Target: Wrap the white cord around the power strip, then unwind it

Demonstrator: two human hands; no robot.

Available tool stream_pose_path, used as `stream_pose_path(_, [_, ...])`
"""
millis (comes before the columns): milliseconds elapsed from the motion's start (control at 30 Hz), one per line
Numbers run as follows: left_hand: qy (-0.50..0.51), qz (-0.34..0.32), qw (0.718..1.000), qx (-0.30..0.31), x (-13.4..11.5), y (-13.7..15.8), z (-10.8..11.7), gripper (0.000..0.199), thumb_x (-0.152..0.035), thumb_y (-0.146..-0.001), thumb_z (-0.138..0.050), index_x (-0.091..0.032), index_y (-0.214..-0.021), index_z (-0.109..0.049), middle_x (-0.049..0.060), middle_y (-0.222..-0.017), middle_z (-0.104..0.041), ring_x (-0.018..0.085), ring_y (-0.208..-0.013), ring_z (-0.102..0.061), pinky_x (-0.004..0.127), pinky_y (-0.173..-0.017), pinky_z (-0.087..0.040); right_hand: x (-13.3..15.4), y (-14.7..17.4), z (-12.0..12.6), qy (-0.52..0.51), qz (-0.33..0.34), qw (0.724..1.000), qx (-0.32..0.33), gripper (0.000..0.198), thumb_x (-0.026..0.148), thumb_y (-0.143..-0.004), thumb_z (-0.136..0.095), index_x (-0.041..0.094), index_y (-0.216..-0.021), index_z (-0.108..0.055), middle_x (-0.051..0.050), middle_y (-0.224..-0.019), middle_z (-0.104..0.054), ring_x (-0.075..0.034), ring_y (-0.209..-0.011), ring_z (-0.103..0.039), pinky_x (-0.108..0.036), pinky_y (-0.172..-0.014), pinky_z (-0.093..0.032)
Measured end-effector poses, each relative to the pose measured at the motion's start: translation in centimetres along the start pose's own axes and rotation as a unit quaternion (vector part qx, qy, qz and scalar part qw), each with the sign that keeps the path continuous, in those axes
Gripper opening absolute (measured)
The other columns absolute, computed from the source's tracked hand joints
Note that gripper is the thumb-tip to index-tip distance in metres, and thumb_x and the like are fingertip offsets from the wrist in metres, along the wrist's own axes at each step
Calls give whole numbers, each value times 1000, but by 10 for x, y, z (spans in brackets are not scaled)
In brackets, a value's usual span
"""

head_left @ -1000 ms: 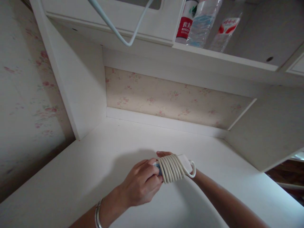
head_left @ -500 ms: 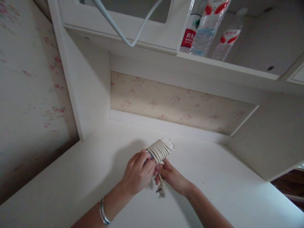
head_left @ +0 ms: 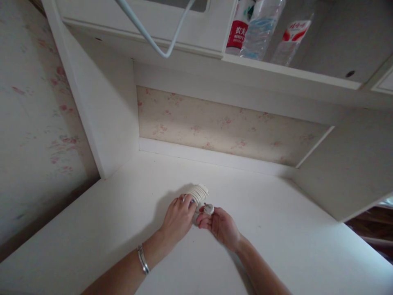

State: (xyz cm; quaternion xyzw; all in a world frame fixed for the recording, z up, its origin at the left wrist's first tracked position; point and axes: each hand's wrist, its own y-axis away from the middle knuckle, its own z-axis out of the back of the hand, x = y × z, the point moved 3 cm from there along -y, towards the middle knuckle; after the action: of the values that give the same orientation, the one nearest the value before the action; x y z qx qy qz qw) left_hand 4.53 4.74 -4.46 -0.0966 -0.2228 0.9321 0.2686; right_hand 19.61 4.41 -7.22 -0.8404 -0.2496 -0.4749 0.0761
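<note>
My left hand (head_left: 179, 217) is closed around the near end of a white power strip (head_left: 206, 189), as far as its shape shows. A cream cord (head_left: 198, 194) is wound round it in several tight coils. A bit of blue shows by my left fingertips; the rest of that end is hidden under them. My right hand (head_left: 222, 227) holds the cord's pale plug (head_left: 208, 209) between thumb and fingers, prongs toward the coils. Both hands are just above the white desktop (head_left: 276, 237).
Clear plastic bottles (head_left: 259, 32) with red labels stand on the open shelf above right. A pale blue bent rod or cable (head_left: 147, 37) hangs in front of the upper cabinet (head_left: 196, 32). White side panels (head_left: 113, 110) and floral wallpaper (head_left: 215, 123) enclose the desk.
The plug, which hung below the hands, is now raised beside the coils in my right fingers. The wound power strip has turned and sits a little farther left. The view has shifted slightly.
</note>
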Motion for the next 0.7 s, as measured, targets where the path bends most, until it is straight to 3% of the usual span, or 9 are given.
stream_pose_path(133, [20,8,999,30,-5,4,-7,17,-10,-84,-47,-19,-94,-59,7,-99,-52,21,-91,-54,37,-80,-48,1,0,0,15,25,999,14,31,35,-85,-49,10,-92,-64,-10,-90,-63,-17,-77,-57,-35,-81,-40])
stream_pose_path(267, [72,15,997,20,-9,9,-6,27,-12,-85,-45,-20,-106,-58,8,-104,-53,21,-97,-54,37,-85,-48,1,-3,2,115,82,989,-40,20,35,-83,-58,15,-84,-60,-4,-77,-59,-13,-67,-52,-29,-69,-39])
stream_pose_path(400, [125,6,992,6,-11,11,-3,31,-13,-84,-46,-20,-112,-57,8,-108,-56,20,-100,-55,36,-89,-49,4,-7,9,259,143,949,-111,28,45,-85,-56,17,-80,-55,0,-68,-54,-12,-63,-47,-25,-62,-36])
stream_pose_path(567, [183,-36,982,25,-14,13,-5,24,-22,-83,-54,-20,-105,-62,5,-109,-62,21,-105,-57,36,-90,-51,8,-9,22,348,162,903,-195,38,54,-84,-51,17,-95,-56,4,-60,-49,-12,-56,-44,-24,-55,-36])
stream_pose_path(700, [198,-69,977,34,-19,15,-8,31,-19,-81,-57,-20,-112,-60,3,-121,-60,21,-115,-52,35,-98,-46,14,-8,27,395,185,862,-258,43,55,-84,-48,17,-102,-60,-1,-72,-57,-14,-62,-50,-24,-55,-40])
